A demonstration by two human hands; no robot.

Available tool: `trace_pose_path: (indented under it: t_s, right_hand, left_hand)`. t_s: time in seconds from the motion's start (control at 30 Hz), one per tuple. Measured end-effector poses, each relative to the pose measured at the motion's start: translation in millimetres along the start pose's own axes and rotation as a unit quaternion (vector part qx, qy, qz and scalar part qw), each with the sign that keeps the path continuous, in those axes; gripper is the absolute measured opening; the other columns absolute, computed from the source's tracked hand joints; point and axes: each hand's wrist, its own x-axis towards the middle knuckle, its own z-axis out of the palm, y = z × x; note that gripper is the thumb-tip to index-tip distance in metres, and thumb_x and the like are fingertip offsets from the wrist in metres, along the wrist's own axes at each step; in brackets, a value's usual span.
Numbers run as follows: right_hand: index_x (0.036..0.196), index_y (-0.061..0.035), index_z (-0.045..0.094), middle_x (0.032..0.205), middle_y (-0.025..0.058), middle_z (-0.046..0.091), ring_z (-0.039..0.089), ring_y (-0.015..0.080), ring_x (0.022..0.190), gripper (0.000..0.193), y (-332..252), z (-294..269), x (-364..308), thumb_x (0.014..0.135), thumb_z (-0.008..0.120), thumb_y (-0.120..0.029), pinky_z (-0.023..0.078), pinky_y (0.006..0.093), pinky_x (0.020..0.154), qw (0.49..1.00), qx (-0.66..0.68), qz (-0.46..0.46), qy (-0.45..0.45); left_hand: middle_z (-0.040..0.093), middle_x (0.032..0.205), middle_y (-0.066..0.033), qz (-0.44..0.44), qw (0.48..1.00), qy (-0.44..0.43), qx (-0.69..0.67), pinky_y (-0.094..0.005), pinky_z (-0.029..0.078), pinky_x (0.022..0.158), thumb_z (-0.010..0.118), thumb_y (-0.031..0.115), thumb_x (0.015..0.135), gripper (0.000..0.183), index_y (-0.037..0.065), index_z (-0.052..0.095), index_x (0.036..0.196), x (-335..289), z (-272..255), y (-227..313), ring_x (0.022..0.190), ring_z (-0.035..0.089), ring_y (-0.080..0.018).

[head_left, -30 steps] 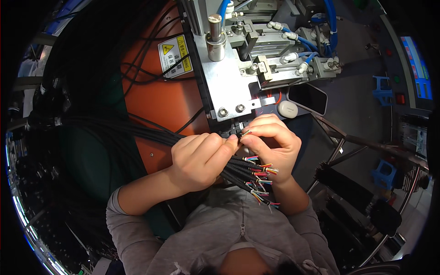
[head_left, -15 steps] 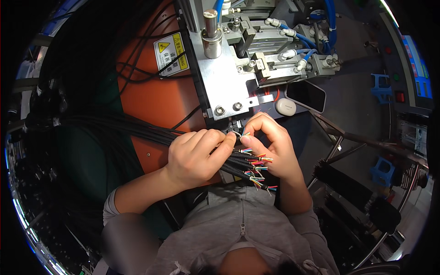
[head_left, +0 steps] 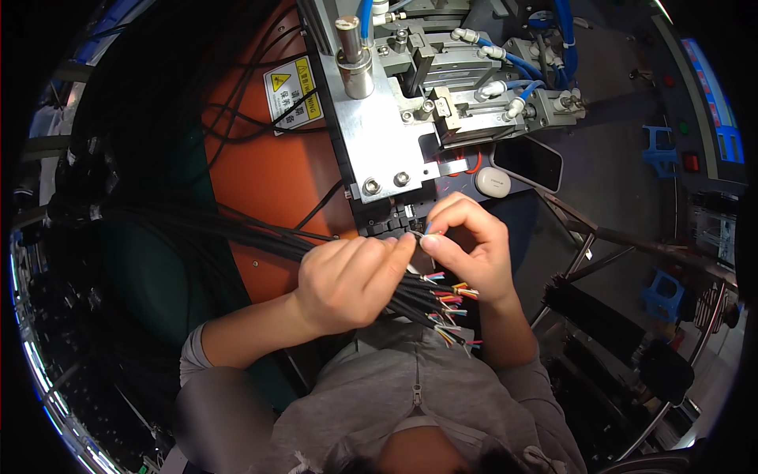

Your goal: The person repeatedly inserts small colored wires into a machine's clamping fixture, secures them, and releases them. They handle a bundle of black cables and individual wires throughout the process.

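Note:
My left hand [head_left: 343, 283] is closed on a black cable, its thumb and index finger meeting near the cable's tip. Just to the right, my right hand [head_left: 478, 249] pinches thin wires [head_left: 418, 235] that come out at that tip; a bit of blue shows by its fingers. The fingertips of both hands nearly touch. Below them a bundle of black cables [head_left: 414, 300] spreads out over my lap, with stripped ends of red, white, yellow and blue wires [head_left: 452, 300]. Right beyond my fingers is a small dark metal fixture [head_left: 392, 222], partly covered by my left hand.
A metal machine plate [head_left: 379, 142] with bolts and pneumatic cylinders [head_left: 482, 114] on blue hoses stands ahead. A phone [head_left: 529, 163] and a round white case [head_left: 493, 182] lie to its right. Long black cables [head_left: 174, 213] run left across an orange panel [head_left: 260, 178].
Both hands have shifted slightly right and down, still together at the cable tip. The right fingers have tightened around the wires. The view has moved a little against the machine.

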Motion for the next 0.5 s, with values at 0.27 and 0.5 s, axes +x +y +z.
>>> trace_pose_path:
  t_s: [0.27,0.5]
  right_hand:
    - [0.079,0.0004,0.064,0.076,0.0096,0.063,0.058,0.0230,0.069,0.006,5,2,8,0.075,0.068,-0.001,0.046,0.0318,0.064,0.956,-0.273,-0.086,0.061]
    - [0.073,-0.0019,0.058,0.069,0.0082,0.056,0.052,0.0242,0.064,0.007,5,9,9,0.072,0.065,0.001,0.041,0.0339,0.058,0.942,-0.329,-0.048,0.050]
  left_hand:
    - [0.052,0.071,-0.0008,-0.009,0.998,-0.058,0.006,-0.0237,0.039,0.045,0.064,0.006,0.071,0.030,0.004,0.069,0.101,2,7,-5,0.057,0.052,-0.0112]
    - [0.045,0.071,-0.0002,-0.042,0.992,-0.093,0.071,-0.0227,0.038,0.045,0.063,0.008,0.073,0.027,0.005,0.068,0.099,7,6,-1,0.056,0.049,-0.0095]
